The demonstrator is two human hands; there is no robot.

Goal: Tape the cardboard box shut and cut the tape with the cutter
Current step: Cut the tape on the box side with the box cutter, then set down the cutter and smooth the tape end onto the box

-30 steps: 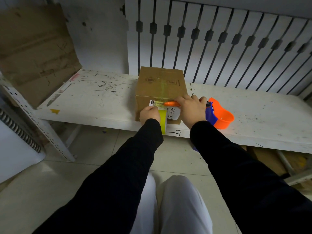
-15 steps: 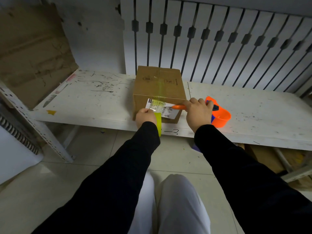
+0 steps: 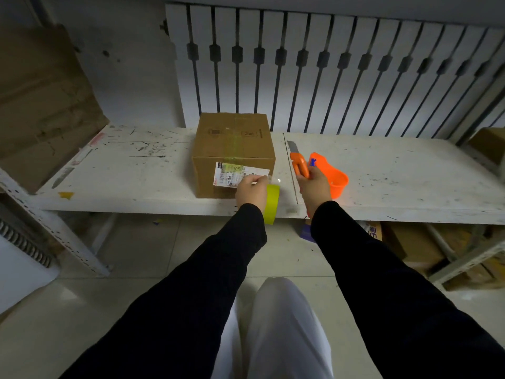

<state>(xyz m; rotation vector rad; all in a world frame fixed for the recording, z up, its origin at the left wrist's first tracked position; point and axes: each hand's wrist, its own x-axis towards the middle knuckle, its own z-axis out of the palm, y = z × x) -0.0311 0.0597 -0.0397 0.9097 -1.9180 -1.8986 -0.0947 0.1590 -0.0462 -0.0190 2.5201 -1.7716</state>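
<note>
A closed cardboard box [image 3: 233,143] stands on the white shelf [image 3: 123,170], with a strip of clear yellowish tape running over its top and down onto the white label on its front. My left hand [image 3: 251,191] holds the yellow tape roll [image 3: 271,203] at the box's front right corner, by the shelf edge. My right hand [image 3: 314,188] is to the right of the box and grips the orange cutter [image 3: 299,162], whose blade points away from me, clear of the box.
An orange and blue tape dispenser [image 3: 330,173] lies on the shelf just right of my right hand. Flattened cardboard [image 3: 41,105] leans at the left. Boxes sit under the shelf at the right [image 3: 426,242]. A slatted white panel [image 3: 328,69] backs the shelf.
My right hand has pulled the cutter away from the box's front to the right, blade now pointing away. My left hand with the tape roll has shifted right, off the box front.
</note>
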